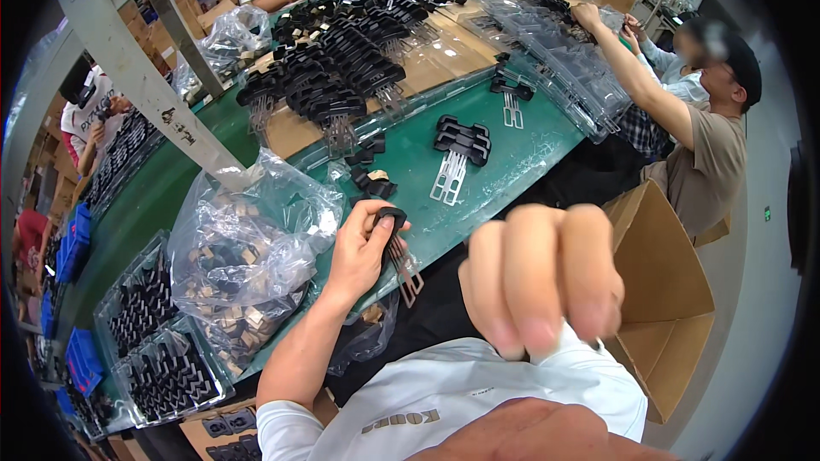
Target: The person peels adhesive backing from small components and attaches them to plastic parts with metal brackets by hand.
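Note:
My left hand (354, 252) pinches a black plastic clip with flat metal prongs (403, 266), held upright at the table's near edge with the prongs hanging down. Close to the camera, my right hand (542, 277) is raised with its fingers curled closed; whatever it may hold is hidden behind the fingers. Beyond the hands, a small stack of similar pronged clips (461, 143) lies on the green table (530, 149). One more pronged clip (512, 94) lies farther back. Loose small black pieces (373, 181) rest just past my left hand.
A large heap of black pronged clips (350, 64) covers cardboard across the table. On the left are a clear plastic bag (256, 243) of small tan-and-black pieces, filled trays (171, 376) and a metal post (141, 77). An open carton (662, 316) and a co-worker (709, 145) are at right.

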Available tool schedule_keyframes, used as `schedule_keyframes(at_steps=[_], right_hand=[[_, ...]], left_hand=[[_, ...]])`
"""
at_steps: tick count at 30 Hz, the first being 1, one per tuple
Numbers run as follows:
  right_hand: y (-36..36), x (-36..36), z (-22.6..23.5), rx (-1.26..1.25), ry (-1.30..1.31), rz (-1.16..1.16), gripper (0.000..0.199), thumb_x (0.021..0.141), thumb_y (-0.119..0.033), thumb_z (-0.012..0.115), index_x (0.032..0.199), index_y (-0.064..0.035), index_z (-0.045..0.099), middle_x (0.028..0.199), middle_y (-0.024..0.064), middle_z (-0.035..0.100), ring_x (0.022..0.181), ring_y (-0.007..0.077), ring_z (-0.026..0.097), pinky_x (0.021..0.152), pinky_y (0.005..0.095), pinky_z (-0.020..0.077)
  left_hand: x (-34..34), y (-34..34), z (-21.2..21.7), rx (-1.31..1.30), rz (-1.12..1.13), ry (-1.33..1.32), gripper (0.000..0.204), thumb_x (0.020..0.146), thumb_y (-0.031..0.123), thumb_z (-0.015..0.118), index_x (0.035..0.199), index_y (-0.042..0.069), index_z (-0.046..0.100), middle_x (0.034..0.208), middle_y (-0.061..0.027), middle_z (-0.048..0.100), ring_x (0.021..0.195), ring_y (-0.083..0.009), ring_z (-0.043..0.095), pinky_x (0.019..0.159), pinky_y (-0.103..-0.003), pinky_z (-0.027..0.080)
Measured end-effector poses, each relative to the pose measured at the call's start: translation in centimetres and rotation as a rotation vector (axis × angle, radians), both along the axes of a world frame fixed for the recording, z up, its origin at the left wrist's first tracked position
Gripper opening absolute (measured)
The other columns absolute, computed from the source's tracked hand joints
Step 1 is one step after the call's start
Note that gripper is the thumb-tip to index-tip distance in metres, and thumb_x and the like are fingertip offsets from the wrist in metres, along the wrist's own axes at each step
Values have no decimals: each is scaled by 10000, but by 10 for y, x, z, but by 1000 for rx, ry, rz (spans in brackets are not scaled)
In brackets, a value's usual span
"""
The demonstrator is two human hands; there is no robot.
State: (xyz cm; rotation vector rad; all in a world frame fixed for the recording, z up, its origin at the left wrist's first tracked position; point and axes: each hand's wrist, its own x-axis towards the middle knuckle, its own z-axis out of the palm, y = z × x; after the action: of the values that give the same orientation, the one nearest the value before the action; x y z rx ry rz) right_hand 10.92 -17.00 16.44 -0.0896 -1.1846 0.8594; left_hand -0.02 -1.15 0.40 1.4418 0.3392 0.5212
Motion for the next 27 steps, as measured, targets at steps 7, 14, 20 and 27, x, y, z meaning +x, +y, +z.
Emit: schedule_keyframes(at_steps=[7, 14, 20, 27], right_hand=[[20, 31, -53, -312, 79, -255, 63, 965, -60, 673, 1022, -33, 672, 950, 119, 672, 764, 194, 606, 707, 264, 509], [31, 39, -76, -647, -25, -662, 148, 943, -28, 709, 1080, -24, 652, 967, 75, 677, 796, 117, 603, 727, 224, 488], [38, 44, -93, -700, -91, -706, 169, 937, -14, 714, 1093, -17, 649, 982, 66, 688, 831, 101, 618, 734, 214, 486], [43, 46, -91, -744, -176, -857, 116, 936, -10, 679, 1048, -32, 658, 1171, 127, 693, 912, 148, 629, 746, 238, 492]], left_hand=[[-3, 4, 0, -181, -17, 78, 246, 1068, 96, 531, 1298, 8, 535, 999, -127, 717, 758, -153, 678, 676, -250, 545], [0, 1, 4, -228, 41, -9, 252, 1074, 106, 525, 1307, 11, 522, 1004, -127, 710, 727, -152, 666, 648, -253, 535], [-3, 4, 6, -264, 28, 5, 247, 1077, 127, 533, 1291, 6, 532, 1028, -137, 693, 763, -149, 653, 638, -261, 538], [-1, 8, -4, -381, -2, -51, 261, 1069, 108, 539, 1310, 7, 529, 1029, -133, 689, 789, -146, 644, 629, -252, 528]])
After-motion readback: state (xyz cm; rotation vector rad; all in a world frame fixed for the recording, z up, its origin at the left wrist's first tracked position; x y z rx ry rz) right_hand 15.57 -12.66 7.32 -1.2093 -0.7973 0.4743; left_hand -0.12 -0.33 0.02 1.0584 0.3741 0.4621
